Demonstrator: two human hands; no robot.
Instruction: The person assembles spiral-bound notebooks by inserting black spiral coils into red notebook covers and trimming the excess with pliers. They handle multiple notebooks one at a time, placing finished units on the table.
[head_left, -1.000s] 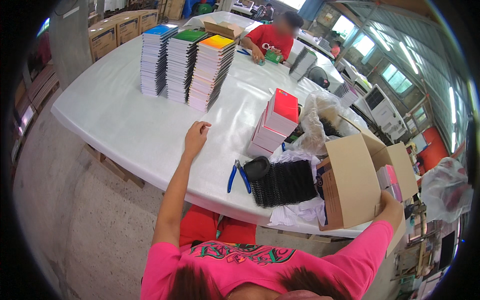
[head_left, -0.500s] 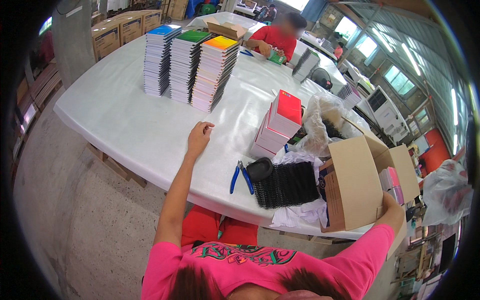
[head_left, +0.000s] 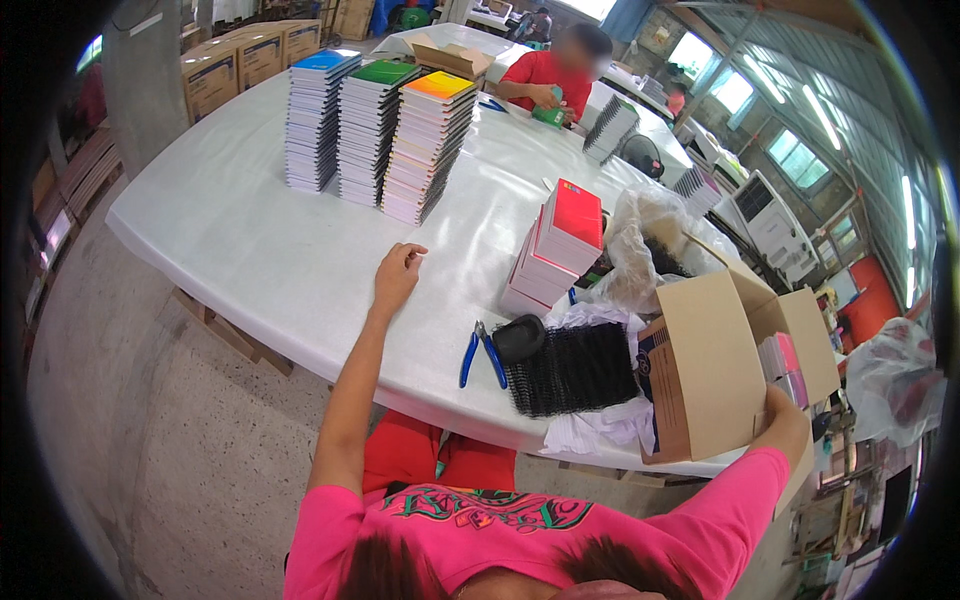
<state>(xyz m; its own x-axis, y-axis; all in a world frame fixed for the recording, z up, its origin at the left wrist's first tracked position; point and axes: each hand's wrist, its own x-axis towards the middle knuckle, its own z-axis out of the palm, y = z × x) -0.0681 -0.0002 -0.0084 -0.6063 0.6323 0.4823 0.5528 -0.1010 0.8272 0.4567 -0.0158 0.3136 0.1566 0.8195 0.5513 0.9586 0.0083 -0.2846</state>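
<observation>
My left hand point(head_left: 398, 278) rests at the white table point(head_left: 240, 230), loosely bent with nothing in it. Ahead of it stand three tall stacks of spiral notebooks: blue-topped point(head_left: 318, 125), green-topped point(head_left: 372, 135) and yellow-topped point(head_left: 430, 150). My right hand point(head_left: 782, 402) reaches into an open cardboard box point(head_left: 710, 370) on the right, beside pink-edged books point(head_left: 782, 360). Its fingers are hidden there, so a hold cannot be made out. Between my arms lie blue-handled cutters point(head_left: 483, 355), a black dish point(head_left: 519, 339) and black spiral binding coils point(head_left: 578, 372).
Red-covered books point(head_left: 560, 245) are piled behind the coils, next to a clear plastic bag point(head_left: 640, 250). Across the table a person in red point(head_left: 560, 80) handles a green-covered item point(head_left: 549, 113). A grey spiral stack point(head_left: 610, 130) and a fan point(head_left: 642, 155) stand nearby.
The person across has shifted their hands and tilted the green-covered item up. My own hands stay in about the same places.
</observation>
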